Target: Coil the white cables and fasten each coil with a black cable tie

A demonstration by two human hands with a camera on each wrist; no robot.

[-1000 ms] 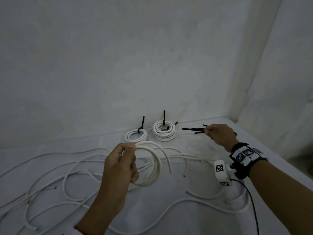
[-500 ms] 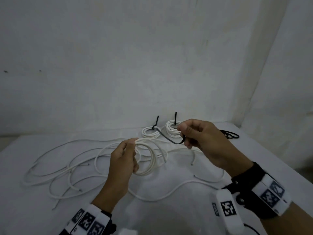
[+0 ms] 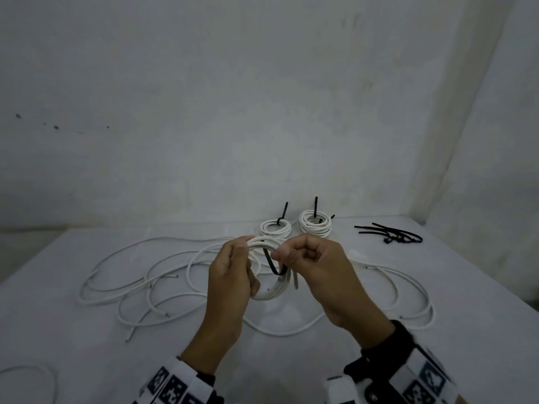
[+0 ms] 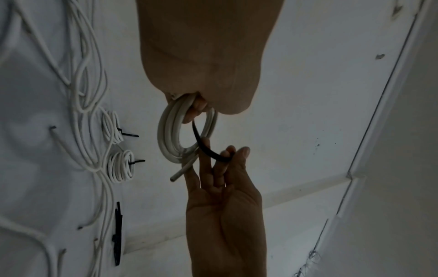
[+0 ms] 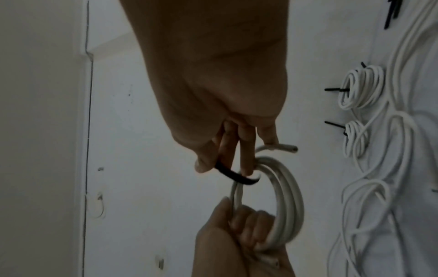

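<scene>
My left hand grips a small coil of white cable by its left side and holds it up above the table. The right hand pinches a black cable tie between thumb and fingers at the coil's upper right. The tie curves down through the coil's opening. In the left wrist view the tie runs from my left fingers to the right hand. In the right wrist view the tie touches the coil, whose free cable end sticks out.
Two tied coils lie at the back of the white table, their tie tails pointing up. Spare black ties lie at the back right. Loose white cables sprawl left, right and under my hands.
The right hand left the spare ties with one tie and came over to the coil. The tie now sits in the coil's opening, and both hands are close together.
</scene>
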